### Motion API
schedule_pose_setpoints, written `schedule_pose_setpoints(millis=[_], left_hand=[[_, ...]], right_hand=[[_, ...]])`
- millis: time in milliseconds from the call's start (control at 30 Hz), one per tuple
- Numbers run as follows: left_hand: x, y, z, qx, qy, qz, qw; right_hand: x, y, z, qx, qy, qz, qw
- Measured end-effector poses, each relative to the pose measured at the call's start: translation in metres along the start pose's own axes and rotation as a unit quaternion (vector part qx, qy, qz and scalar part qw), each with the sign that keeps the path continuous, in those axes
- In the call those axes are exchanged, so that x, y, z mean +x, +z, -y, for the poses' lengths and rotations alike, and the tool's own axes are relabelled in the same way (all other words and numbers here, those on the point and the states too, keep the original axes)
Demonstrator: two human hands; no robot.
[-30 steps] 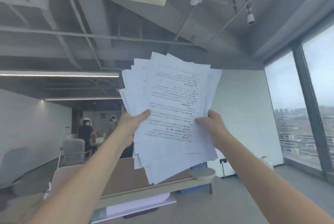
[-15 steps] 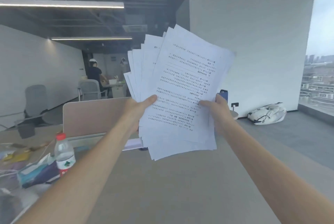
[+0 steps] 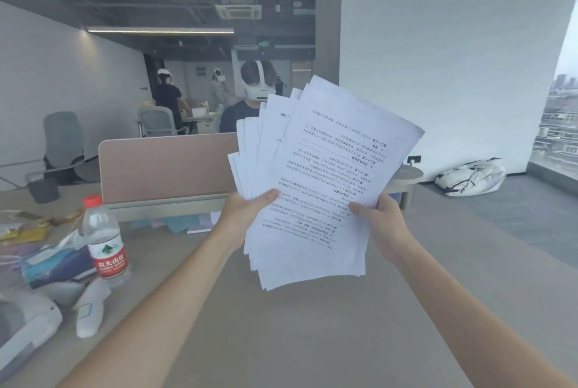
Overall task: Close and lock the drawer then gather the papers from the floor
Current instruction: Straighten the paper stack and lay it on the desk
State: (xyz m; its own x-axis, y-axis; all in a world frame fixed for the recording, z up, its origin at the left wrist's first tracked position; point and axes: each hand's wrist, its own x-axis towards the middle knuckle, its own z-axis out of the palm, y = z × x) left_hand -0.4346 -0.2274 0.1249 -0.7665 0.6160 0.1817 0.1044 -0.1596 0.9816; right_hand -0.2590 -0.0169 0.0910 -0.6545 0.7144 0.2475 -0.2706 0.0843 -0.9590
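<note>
A fanned stack of white printed papers (image 3: pixel 316 187) is held up in the air above a grey desk (image 3: pixel 281 325). My left hand (image 3: pixel 244 215) grips the stack's left edge, thumb on the front sheet. My right hand (image 3: pixel 380 225) grips the right edge, thumb also on the front. The sheets are uneven and splayed, with the printed text upside down. No drawer is in view.
A water bottle (image 3: pixel 104 237) with a red cap stands at the desk's left among bags and clutter. A pink desk divider (image 3: pixel 165 165) runs across behind it. A person with a white headset (image 3: pixel 253 96) sits beyond it. A white bag (image 3: pixel 472 176) lies on the floor at right.
My view has tilted down from the ceiling to the desk. Both hands have kept hold of the papers, which now sit lower and to the right, above the desk surface.
</note>
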Motion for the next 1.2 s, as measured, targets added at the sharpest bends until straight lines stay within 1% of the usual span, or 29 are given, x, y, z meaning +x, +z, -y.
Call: schedule_pose_setpoints(millis=[200, 333, 567, 833, 1000, 1200], left_hand=[[-0.012, 0.006, 0.006, -0.025, 0.022, 0.014, 0.999], [-0.017, 0.011, 0.005, -0.012, 0.028, 0.022, 0.999], [-0.024, 0.023, 0.006, -0.016, 0.021, 0.000, 1.000], [-0.040, 0.032, 0.015, -0.018, 0.006, -0.017, 1.000], [-0.046, 0.029, 0.031, -0.019, -0.005, -0.029, 0.999], [-0.044, 0.021, 0.048, 0.006, -0.024, -0.010, 1.000]], right_hand=[[-0.010, -0.005, -0.001, 0.006, 0.002, 0.029, 1.000], [-0.007, -0.002, 0.004, 0.005, 0.005, 0.032, 0.999], [-0.013, -0.003, 0.009, -0.017, -0.025, 0.064, 0.997], [-0.019, -0.009, 0.011, -0.023, -0.036, 0.076, 0.996], [-0.028, -0.006, -0.010, -0.035, -0.021, 0.090, 0.995], [-0.030, 0.004, -0.041, -0.014, 0.003, 0.082, 0.997]])
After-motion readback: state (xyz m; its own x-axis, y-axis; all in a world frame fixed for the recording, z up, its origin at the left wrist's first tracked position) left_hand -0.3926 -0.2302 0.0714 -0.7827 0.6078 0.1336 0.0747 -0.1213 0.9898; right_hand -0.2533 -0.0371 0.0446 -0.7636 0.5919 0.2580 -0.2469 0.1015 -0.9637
